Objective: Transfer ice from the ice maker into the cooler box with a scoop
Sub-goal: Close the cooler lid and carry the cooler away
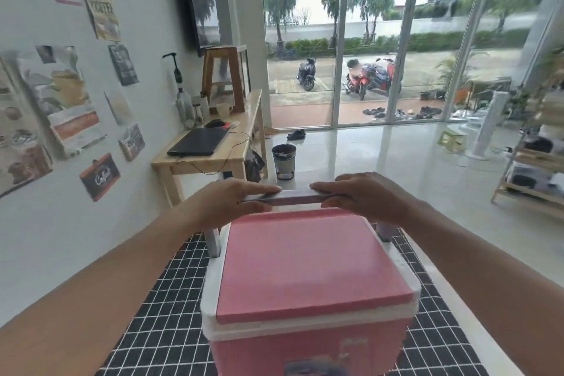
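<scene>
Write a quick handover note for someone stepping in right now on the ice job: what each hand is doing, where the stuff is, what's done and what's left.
Left hand: grips the left end of the cooler handle, fingers over the top, thumb below.
Right hand: grips the right end of the same handle.
Cooler box: pink, on the black grid-pattern cloth, directly in front of the person. Its pink lid is closed and the handle is swung toward the far side.
Ice maker and scoop: not in view.
Done: no sign of any ice moved.
Left: open the lid, find the scoop and ice maker, scoop the ice into the box.
</scene>
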`<state>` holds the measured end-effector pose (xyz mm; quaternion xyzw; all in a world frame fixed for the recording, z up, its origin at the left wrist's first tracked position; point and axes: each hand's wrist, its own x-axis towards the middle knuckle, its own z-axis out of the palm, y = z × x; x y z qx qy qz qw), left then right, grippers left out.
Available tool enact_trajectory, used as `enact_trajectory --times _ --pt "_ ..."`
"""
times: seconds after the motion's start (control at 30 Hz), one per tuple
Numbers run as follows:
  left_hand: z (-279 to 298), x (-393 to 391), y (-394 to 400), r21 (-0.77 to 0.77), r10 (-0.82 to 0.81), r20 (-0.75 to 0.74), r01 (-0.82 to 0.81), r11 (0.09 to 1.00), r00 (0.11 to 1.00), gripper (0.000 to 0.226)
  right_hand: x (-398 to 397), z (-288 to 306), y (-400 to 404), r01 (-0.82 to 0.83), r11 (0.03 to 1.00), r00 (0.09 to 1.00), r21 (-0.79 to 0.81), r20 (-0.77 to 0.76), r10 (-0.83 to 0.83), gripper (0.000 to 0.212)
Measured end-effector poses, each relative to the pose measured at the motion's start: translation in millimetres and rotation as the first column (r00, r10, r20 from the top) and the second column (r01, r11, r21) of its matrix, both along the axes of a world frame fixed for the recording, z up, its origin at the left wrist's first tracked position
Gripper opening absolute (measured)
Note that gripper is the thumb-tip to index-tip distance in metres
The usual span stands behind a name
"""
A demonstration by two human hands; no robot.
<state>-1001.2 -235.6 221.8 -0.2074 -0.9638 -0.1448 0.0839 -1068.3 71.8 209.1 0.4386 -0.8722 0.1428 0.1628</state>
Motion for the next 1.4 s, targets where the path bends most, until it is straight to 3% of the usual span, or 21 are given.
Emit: enact_trajectory --times 0.43,0.77,1.1,1.3,1.4 --pt "-53 -160 59 0.029 -0.012 0.150 0.008 1.000 0.989 0.050 -151 -55 63 0.080 0.996 0.995 -0.024 0.057 -0.079 0.045" --pt "-87 -182 78 0.096 -0.014 0.276 -0.014 0.995 0.961 0.047 -182 -97 76 0.074 0.997 0.984 0.032 0.158 -0.078 0.048" --pt "-93 -198 80 0.086 0.004 0.292 -0.030 0.996 0.956 0.047 -195 -99 80 0.084 0.995 0.983 0.050 0.161 -0.091 0.041" --pt "-105 -211 75 0.070 0.036 0.246 -0.055 0.996 0.969 0.050 -203 -106 75 0.178 0.983 0.961 0.055 0.206 -0.185 0.040" --pt "-109 -217 74 0.043 0.051 0.226 -0.062 0.997 0.973 0.051 -204 -110 70 0.186 0.980 0.968 0.070 0.158 -0.195 0.040"
